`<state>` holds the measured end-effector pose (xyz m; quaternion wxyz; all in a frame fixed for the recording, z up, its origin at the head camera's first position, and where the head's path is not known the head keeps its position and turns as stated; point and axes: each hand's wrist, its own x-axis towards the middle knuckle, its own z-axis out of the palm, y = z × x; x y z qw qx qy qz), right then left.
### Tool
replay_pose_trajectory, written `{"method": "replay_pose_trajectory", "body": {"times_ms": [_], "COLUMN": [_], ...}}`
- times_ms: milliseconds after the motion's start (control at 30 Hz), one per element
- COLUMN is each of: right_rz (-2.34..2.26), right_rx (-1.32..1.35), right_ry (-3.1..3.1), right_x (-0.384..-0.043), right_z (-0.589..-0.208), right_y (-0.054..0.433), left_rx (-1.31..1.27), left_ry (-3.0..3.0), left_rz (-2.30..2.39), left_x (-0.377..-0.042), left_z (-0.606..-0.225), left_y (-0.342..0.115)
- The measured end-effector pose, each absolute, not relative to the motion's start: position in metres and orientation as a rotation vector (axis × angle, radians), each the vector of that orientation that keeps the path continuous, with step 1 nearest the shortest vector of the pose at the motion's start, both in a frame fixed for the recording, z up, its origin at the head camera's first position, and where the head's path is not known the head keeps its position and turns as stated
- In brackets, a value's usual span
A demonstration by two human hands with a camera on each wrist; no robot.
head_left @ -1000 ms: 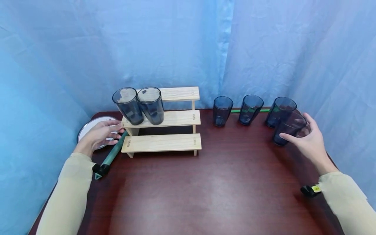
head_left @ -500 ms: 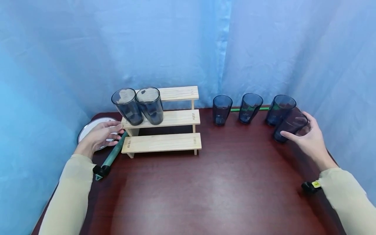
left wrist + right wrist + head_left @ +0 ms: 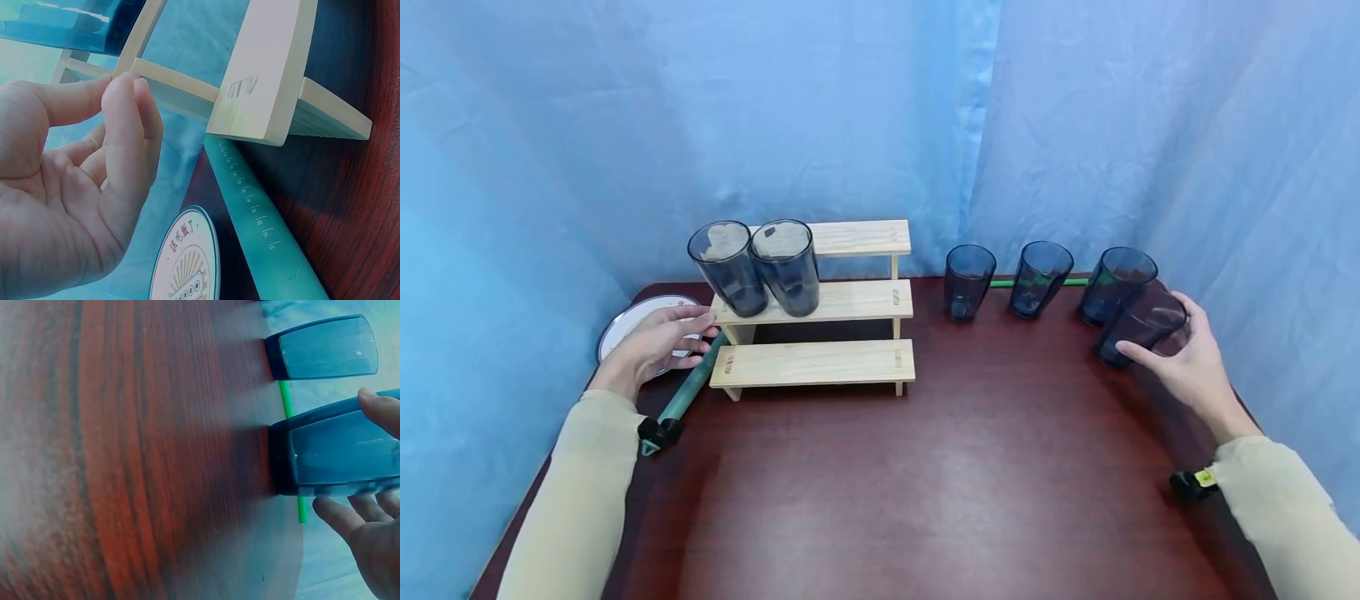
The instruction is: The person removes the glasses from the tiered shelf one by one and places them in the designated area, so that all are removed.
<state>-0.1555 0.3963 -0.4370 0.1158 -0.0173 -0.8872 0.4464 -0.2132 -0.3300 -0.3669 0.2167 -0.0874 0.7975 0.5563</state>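
Observation:
In the head view, my right hand (image 3: pixel 1198 367) holds a dark tinted drinking glass (image 3: pixel 1138 325) at the right, thumb on the near side and fingers behind. This glass leans toward the palm; whether its base touches the table I cannot tell. In the right wrist view, the thumb and fingertips lie on both sides of the glass (image 3: pixel 337 450). At the left, my left hand (image 3: pixel 658 342) pinches the left end of the middle step of a three-step wooden rack (image 3: pixel 857 302), between thumb and fingers. Two more glasses (image 3: pixel 730 271) stand side by side on that step.
Three glasses (image 3: pixel 967 283) stand in a row at the back right, before a thin green stick (image 3: pixel 1003 283). Left of the rack lie a green roll (image 3: pixel 688 387) with printed marks and a round white disc (image 3: pixel 187 256). Blue curtains (image 3: pixel 850 108) enclose the table.
The glass in my right hand leans slightly farther to the right. My left hand keeps its place on the rack.

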Motion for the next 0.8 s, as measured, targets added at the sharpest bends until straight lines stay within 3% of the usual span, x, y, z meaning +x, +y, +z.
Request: {"method": "replay_pose_trajectory", "body": {"times_ms": [800], "right_rz": [1.405], "right_rx": [-0.068], "right_ry": [-2.583], "right_x": [-0.1555], "right_z": [-0.4390], "right_y": [0.3988], "left_rx": [-0.241], "left_ry": [2.213], "left_rz": [1.535], "left_x": [-0.2129], "left_z": [-0.3666], "left_y": [-0.3285]}}
